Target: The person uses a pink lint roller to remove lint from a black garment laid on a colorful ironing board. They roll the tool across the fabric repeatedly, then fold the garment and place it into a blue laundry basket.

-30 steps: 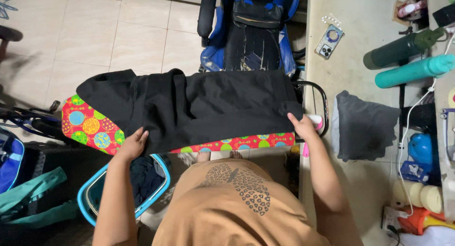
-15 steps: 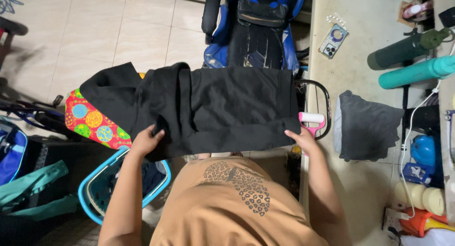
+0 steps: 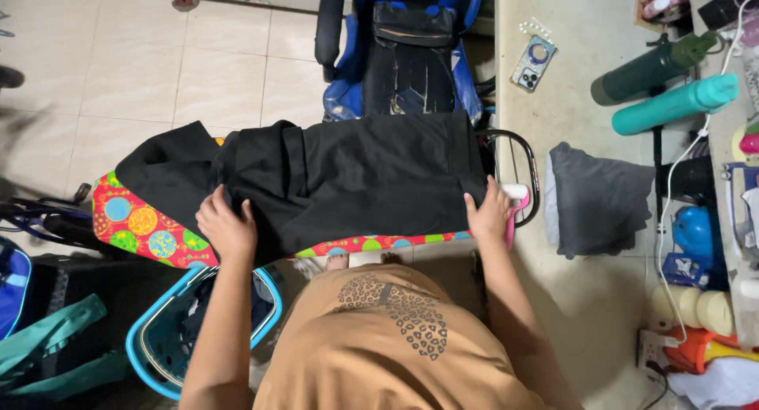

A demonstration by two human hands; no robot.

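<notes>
Change: both hands slid along the black garment (image 3: 356, 181) since half a second ago; left hand moved up from the near edge onto the cloth, more of the patterned cover shows at the near edge.
Garment: black, spread flat across the ironing board (image 3: 134, 232), bunched folds toward the board's left end.
Left hand (image 3: 225, 224): palm down, fingers spread, pressing the bunched cloth near the left end; not gripping.
Right hand (image 3: 488, 212): flat on the garment's right edge, fingers loosely curled over the hem; can't tell if it's pinching.
Iron rest (image 3: 526, 173): wire loop at the right end, pink-white iron (image 3: 514, 200) just beside the right hand.
Basket (image 3: 154, 355): blue, on the floor under the near edge.
Grey cloth (image 3: 601, 200): folded on the counter (image 3: 553, 102), apart from the board.
</notes>
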